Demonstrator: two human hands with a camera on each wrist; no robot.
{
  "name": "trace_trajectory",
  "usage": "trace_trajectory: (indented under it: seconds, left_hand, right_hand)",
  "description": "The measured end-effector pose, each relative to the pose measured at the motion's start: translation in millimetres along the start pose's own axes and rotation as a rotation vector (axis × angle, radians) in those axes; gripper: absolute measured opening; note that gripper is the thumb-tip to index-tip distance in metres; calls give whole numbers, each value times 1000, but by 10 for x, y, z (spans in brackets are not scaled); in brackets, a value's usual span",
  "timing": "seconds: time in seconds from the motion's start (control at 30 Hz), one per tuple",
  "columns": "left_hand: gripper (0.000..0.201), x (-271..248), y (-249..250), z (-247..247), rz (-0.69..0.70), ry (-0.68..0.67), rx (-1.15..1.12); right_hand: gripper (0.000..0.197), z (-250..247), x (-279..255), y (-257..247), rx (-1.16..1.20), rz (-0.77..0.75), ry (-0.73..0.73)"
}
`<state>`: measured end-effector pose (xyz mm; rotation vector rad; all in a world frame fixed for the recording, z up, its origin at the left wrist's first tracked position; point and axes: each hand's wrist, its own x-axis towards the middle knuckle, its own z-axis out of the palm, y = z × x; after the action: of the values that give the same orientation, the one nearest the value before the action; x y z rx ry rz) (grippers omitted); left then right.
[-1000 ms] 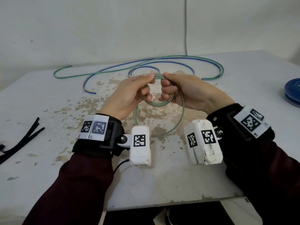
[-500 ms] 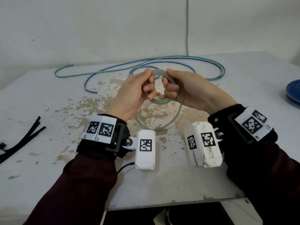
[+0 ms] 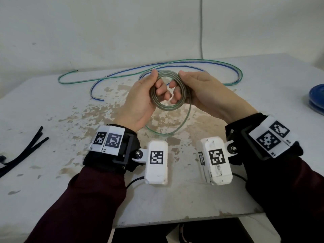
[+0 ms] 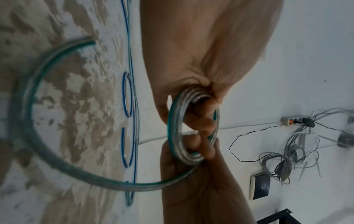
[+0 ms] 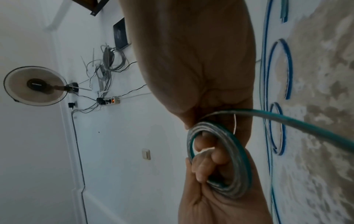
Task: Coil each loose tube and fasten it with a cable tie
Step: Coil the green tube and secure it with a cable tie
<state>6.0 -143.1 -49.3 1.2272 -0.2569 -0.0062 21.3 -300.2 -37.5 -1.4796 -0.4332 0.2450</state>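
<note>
I hold a small coil of clear green-striped tube [image 3: 166, 108] above the middle of the table. My left hand [image 3: 158, 85] grips its left side, thumb on top and fingers curled through the ring. My right hand [image 3: 177, 86] grips the right side the same way. The tube's loose tail [image 3: 175, 133] hangs below the coil in a wide loop. The wrist views show the coil [image 4: 175, 121] [image 5: 241, 159] close up and the tail [image 4: 28, 106] [image 5: 306, 122] curving away. A blue-striped tube [image 3: 98, 85] and a green-striped tube [image 3: 70, 74] lie loose behind. Black cable ties [image 3: 26, 151] lie at the left.
The worn white table [image 3: 70, 199] has its front edge just below my wrists. Stacked blue discs [image 3: 317, 97] sit at the right edge. A grey cord [image 3: 201, 32] runs down the wall behind the table.
Both hands have shifted their hold around the coil, fingers now further through the ring. The hanging loop of tail has drawn up a little smaller.
</note>
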Motion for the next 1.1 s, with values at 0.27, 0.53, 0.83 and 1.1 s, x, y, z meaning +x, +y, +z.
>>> trace_trajectory:
  seconds: [0.27,0.53,0.83,1.1]
  left_hand:
    - [32,-55,23,-13,-83,-185,195]
    - [32,-11,-30,1,-63,-62,71]
    - [41,-39,-36,-30,-163,-81,247]
    - [40,-30,10,-22,-206,-114,127]
  right_hand:
    - [36,-46,-17,-3,-157,-2,-40]
    - [43,-1,28,53,-17,30,6]
    - [41,54,37,96,-72,96,1]
    - [38,18,56,104,-54,23,43]
